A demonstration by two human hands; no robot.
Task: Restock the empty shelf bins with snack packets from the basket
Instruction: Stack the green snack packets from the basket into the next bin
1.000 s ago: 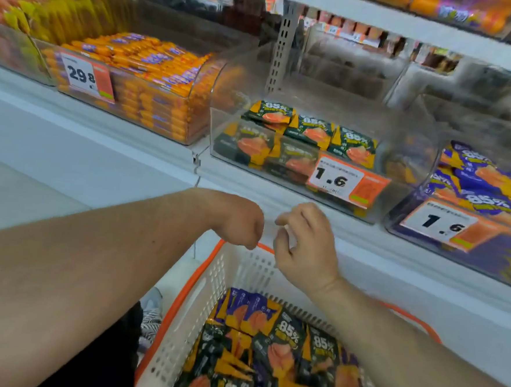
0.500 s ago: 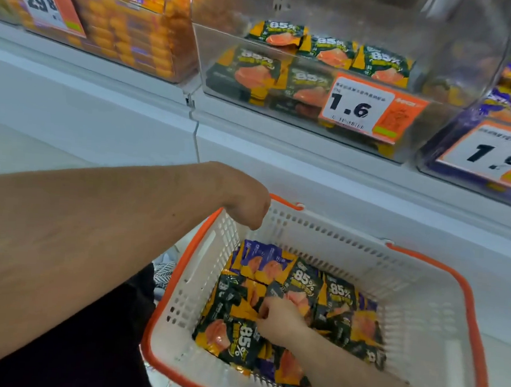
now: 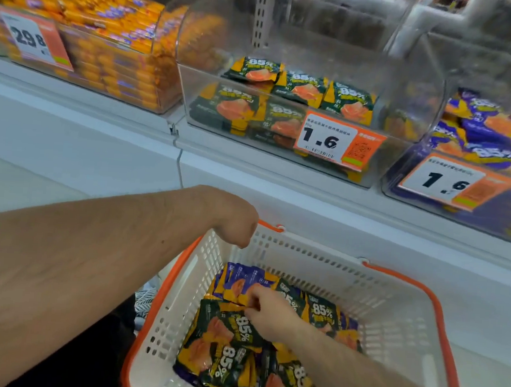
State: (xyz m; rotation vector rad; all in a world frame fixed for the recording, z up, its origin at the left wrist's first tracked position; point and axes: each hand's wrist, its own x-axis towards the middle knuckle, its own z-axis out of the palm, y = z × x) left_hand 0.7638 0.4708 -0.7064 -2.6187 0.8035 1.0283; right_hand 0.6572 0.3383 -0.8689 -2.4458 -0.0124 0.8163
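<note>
A white basket point(image 3: 391, 311) with an orange rim hangs below the shelf, holding several dark green and purple snack packets point(image 3: 225, 351). My left hand point(image 3: 234, 222) is bent over the basket's far left rim, fingers curled out of sight around its edge. My right hand point(image 3: 270, 312) is down inside the basket with its fingers pinched on the top edge of a dark green packet. Above, a clear shelf bin point(image 3: 406, 92) with a 1.6 price tag holds a few dark green packets point(image 3: 297, 90) on its left side.
A clear bin of orange packets point(image 3: 107, 47) with a 29.8 tag stands at the left. A bin of purple packets point(image 3: 487, 140) with a 1.6 tag stands at the right. The white shelf front point(image 3: 249, 174) runs just above the basket.
My right hand dropped from in front of the shelf into the basket and closed on a green packet. The view tilted down and came closer. My left hand kept hold of the basket rim.
</note>
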